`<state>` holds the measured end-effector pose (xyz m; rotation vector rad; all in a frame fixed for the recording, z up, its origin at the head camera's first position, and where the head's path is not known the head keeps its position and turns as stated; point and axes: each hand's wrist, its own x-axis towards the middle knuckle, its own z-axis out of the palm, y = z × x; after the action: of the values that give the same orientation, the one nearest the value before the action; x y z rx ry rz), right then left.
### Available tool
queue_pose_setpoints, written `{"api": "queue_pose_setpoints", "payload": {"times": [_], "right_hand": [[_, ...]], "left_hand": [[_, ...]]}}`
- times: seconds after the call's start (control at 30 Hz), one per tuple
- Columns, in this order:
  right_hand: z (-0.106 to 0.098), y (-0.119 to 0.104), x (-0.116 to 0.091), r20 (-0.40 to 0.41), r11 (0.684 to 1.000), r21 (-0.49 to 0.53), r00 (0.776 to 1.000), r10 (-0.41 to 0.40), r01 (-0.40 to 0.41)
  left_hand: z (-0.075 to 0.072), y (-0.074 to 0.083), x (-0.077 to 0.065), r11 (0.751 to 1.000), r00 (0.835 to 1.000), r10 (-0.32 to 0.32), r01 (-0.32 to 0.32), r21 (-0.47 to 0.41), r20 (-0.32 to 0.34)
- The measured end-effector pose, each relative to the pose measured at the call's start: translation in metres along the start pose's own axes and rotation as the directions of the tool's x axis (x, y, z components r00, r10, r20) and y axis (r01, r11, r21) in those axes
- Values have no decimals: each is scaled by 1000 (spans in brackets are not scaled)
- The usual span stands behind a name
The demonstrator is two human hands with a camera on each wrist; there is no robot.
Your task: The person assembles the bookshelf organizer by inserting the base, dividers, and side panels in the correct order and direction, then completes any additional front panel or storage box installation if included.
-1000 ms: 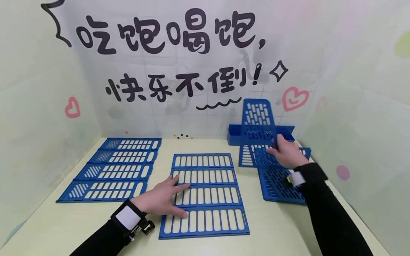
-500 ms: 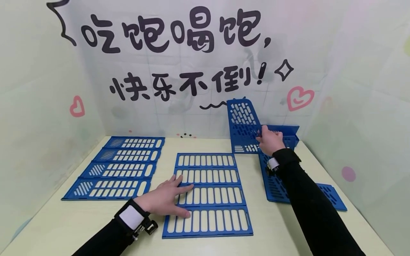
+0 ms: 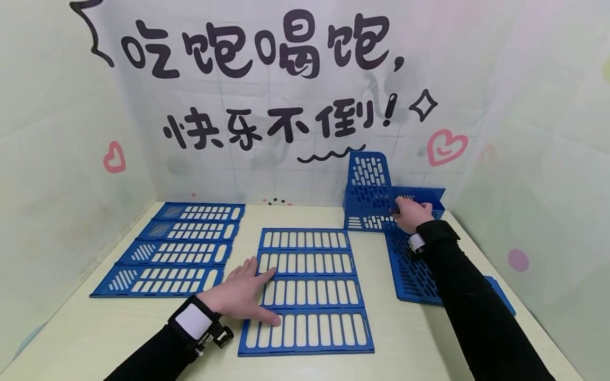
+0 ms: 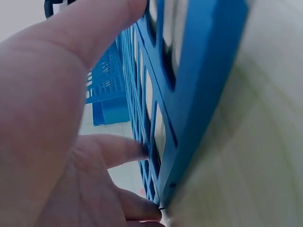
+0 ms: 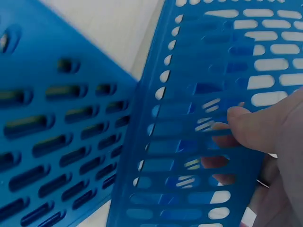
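Note:
My right hand (image 3: pixel 413 214) pinches the edge of a blue perforated panel (image 3: pixel 355 198), which stands upright at the back right. In the right wrist view my thumb lies on the near face of this panel (image 5: pixel 124 189), and fingertips show through its slots from behind. My left hand (image 3: pixel 240 291) rests with spread fingers on the left side of several blue slotted strips (image 3: pixel 324 307) lying flat in rows at the middle. From the left wrist, a thumb and fingertips touch the flat slotted piece (image 4: pixel 203 71).
At the left lie several blue strips (image 3: pixel 190 265) with hatched ends, side by side. More perforated panels (image 3: pixel 405 291) lie flat at the right, partly under my right forearm. A blue trough-like piece (image 3: pixel 433 194) stands against the back wall.
My right hand has carried the perforated panel leftward and back from above the flat panels, then shifted slightly right and down. The left hand keeps its place on the slotted strips.

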<state>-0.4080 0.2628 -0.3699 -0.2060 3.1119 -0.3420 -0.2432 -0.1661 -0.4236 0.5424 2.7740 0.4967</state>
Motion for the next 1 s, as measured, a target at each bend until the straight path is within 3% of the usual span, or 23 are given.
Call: {"api": "queue_pose_setpoints", "payload": {"times": [0.17,0.37,0.5,0.77,0.9,1.0], "right_hand": [[1,5,2,36,1000,13,999,-3,2],[3,7,6,-1,999,-7,999,-46,46],[6,0,8,-19,997,-56,998,-52,51],[20,-31,7,1,998,18,998,-68,68],[23,-32,10,-20,997,28,997,-73,74],[22,-26,12,9,995,37,996,-92,92]], "left_hand": [[-1,-2,0,1000,1000,2,-2,-7,9],[-1,-4,-1,1000,1000,11,-10,-17,27],[-2,-5,-1,1000,1000,11,-11,-15,28],[0,-4,0,1000,1000,17,-17,-6,16],[0,-3,1,1000,1000,22,-22,3,19],[0,-3,1,1000,999,27,-27,4,23]]}}
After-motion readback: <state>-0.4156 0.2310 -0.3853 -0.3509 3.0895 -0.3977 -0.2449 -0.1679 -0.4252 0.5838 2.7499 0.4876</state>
